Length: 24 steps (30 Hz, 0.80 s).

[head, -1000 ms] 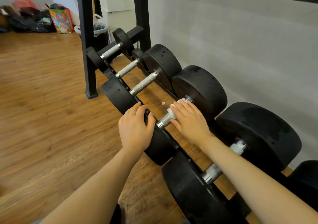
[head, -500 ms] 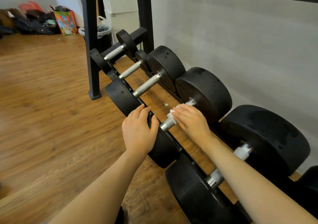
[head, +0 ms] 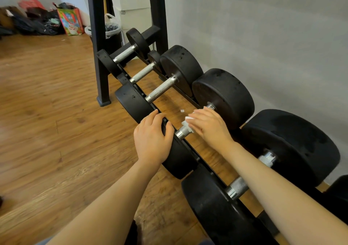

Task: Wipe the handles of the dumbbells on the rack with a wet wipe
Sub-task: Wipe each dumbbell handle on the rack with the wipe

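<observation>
Several black dumbbells with knurled silver handles lie in a row on a low black rack (head: 188,143). My right hand (head: 211,128) holds a white wet wipe (head: 188,123) wrapped over the handle (head: 181,132) of the middle dumbbell; most of that handle is hidden under the hand. My left hand (head: 152,139) rests on the near black weight head (head: 178,162) of the same dumbbell, thumb on the handle side. The far head (head: 224,96) stands by the wall. A nearer dumbbell handle (head: 238,187) lies under my right forearm.
A black upright post (head: 98,43) of the rack frame stands on the wood floor at the left. Smaller dumbbells (head: 162,88) lie farther along. A grey wall runs right behind the rack. Bags and a lined bin (head: 111,28) sit in the far corner. A small white scrap (head: 182,110) lies under the rack.
Both hands stay on the same dumbbell. My right hand with the wipe has shifted slightly along the handle; the view has moved a little.
</observation>
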Tool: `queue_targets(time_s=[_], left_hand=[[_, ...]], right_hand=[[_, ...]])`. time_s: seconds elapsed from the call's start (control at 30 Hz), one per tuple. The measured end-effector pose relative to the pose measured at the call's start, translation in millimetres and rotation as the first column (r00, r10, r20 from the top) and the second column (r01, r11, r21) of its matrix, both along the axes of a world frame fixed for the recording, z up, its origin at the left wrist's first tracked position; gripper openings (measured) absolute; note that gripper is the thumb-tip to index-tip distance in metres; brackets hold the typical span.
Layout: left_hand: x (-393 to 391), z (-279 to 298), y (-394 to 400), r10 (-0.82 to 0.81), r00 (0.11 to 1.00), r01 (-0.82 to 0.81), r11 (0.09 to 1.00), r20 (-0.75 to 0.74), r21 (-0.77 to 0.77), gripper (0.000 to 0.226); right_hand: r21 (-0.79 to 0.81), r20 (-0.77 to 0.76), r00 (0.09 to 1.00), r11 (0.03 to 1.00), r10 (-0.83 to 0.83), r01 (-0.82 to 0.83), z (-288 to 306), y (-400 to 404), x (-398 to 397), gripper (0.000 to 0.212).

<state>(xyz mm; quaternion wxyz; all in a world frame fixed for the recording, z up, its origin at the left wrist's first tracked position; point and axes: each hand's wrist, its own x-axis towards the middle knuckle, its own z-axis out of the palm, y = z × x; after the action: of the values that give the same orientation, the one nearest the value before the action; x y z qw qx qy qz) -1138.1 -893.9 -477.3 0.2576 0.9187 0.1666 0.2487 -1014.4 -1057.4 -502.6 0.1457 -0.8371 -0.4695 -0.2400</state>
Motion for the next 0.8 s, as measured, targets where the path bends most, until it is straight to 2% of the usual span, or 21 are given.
queue_targets(time_s=[0.1,0.23,0.4,0.47,0.53,0.6,0.7,0.8], left_hand=[[0.3,-0.7,0.3,0.002,1.000,-0.002,1.000,-0.003,0.000,0.062],[0.4,-0.9,0.1,0.003,1.000,-0.003,1.000,0.002,0.003,0.064],[0.8,-1.5,1.3,0.002,1.000,-0.002,1.000,-0.005,0.000,0.065],[0.7,-1.9,1.2,-0.002,1.000,0.002,1.000,-0.002,-0.002,0.065],[0.9,-1.9,1.4,-0.003,1.000,0.003,1.000,-0.001,-0.004,0.065],[1.4,-1.8,1.6,-0.002,1.000,0.002,1.000,-0.002,-0.005,0.064],[1.1,-1.4,1.7,-0.004,1.000,0.004,1.000,-0.004,-0.008,0.065],[1.1,-0.8,1.1,-0.006,1.000,0.006,1.000,-0.010,-0.004,0.066]], right_hand=[[-0.042,-0.005,0.999,0.998,0.042,-0.042,-1.3,2.8,1.4,0.020],[0.044,0.015,0.997,0.996,-0.075,0.074,0.2,-7.2,4.1,0.024],[-0.027,0.056,0.998,0.999,0.030,-0.029,-11.4,4.2,-6.6,0.025],[-0.014,0.090,0.994,0.998,-0.063,0.064,-9.8,0.6,-3.4,0.030],[-0.010,0.043,0.986,0.987,-0.158,0.159,-7.2,-1.9,-2.8,0.041],[-0.035,0.035,0.993,0.993,-0.115,0.116,-9.2,1.7,-7.0,0.044],[-0.068,0.114,0.993,0.997,-0.037,0.045,-14.7,5.2,-13.9,0.040],[0.020,0.068,0.975,0.977,-0.211,0.211,-10.2,-1.3,-9.0,0.034]])
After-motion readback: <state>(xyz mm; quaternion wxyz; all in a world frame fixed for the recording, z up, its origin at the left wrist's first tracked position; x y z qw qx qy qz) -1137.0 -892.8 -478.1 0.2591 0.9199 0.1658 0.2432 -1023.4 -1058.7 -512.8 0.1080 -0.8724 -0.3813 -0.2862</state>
